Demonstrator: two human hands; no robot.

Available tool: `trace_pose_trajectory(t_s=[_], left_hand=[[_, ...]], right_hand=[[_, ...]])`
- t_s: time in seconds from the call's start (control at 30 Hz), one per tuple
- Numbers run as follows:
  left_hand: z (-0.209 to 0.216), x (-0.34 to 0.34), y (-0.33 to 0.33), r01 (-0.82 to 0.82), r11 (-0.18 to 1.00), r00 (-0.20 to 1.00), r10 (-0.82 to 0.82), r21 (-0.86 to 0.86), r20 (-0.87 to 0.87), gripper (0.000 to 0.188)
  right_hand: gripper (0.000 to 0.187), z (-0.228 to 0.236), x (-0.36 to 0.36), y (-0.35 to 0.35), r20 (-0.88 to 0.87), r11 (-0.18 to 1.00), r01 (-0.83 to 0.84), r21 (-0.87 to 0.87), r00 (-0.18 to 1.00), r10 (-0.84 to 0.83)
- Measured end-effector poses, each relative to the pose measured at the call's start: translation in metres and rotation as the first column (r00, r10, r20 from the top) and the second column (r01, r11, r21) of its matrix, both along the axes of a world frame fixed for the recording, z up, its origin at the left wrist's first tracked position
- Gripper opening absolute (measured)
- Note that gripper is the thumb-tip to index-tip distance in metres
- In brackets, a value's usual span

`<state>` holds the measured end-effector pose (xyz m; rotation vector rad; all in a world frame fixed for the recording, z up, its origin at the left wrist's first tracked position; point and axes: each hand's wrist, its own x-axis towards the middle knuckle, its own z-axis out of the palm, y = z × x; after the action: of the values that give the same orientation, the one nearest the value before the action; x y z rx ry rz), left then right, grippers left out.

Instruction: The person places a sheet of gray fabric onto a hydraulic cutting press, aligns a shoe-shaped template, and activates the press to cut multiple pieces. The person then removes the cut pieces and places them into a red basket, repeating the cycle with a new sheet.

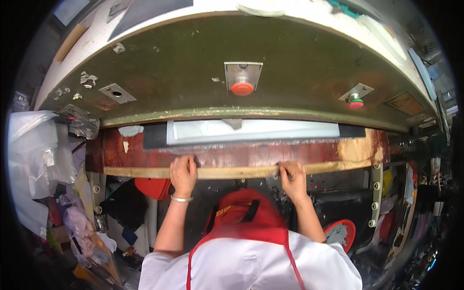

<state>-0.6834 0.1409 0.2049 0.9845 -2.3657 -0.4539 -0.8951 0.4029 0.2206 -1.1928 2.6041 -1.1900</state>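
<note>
My left hand, with a pale bangle on its wrist, rests at the front edge of a reddish-brown board. Its fingers are curled closed, and anything in them is too small to make out. Farther right along the same light wooden edge strip, my right hand has thumb and fingers pinched together; what it may hold cannot be seen. Beyond both hands, a stack of whitish sheets lies on a black sheet, close under a green machine front. A small grey scrap lies on the sheets.
The green machine panel carries a red push button and a red-green button. Clear plastic bags hang at left. Red containers stand below the board, one at lower right.
</note>
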Motion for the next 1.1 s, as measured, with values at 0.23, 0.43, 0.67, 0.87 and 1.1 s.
trace_pose_trajectory(t_s=[0.23, 0.43, 0.67, 0.87, 1.1], left_hand=[[0.002, 0.056, 0.056, 0.000, 1.000, 0.999, 0.000, -0.003, 0.044, 0.004], [0.007, 0.107, 0.100, 0.055, 0.998, 0.997, -0.056, 0.015, 0.060, 0.006], [0.006, 0.148, 0.133, 0.119, 0.989, 0.979, -0.132, 0.090, 0.158, 0.007], [0.004, 0.150, 0.132, 0.155, 0.983, 0.968, -0.171, 0.096, 0.186, 0.009], [0.008, 0.116, 0.104, 0.131, 0.989, 0.981, -0.140, 0.070, 0.136, 0.009]], right_hand=[[0.044, 0.030, 0.021, -0.065, 0.134, 0.958, 0.079, -0.275, 0.990, -0.043], [0.083, 0.010, 0.099, -0.120, -0.020, 0.997, -0.056, -0.051, 0.998, 0.055], [0.090, 0.043, 0.073, -0.043, 0.828, 0.856, 0.217, -0.469, 0.446, 0.340], [0.092, 0.022, 0.066, -0.021, -0.079, 0.994, -0.066, -0.090, 0.995, 0.059], [0.098, 0.013, 0.022, -0.040, 0.193, 0.987, -0.031, -0.156, 0.979, 0.061]])
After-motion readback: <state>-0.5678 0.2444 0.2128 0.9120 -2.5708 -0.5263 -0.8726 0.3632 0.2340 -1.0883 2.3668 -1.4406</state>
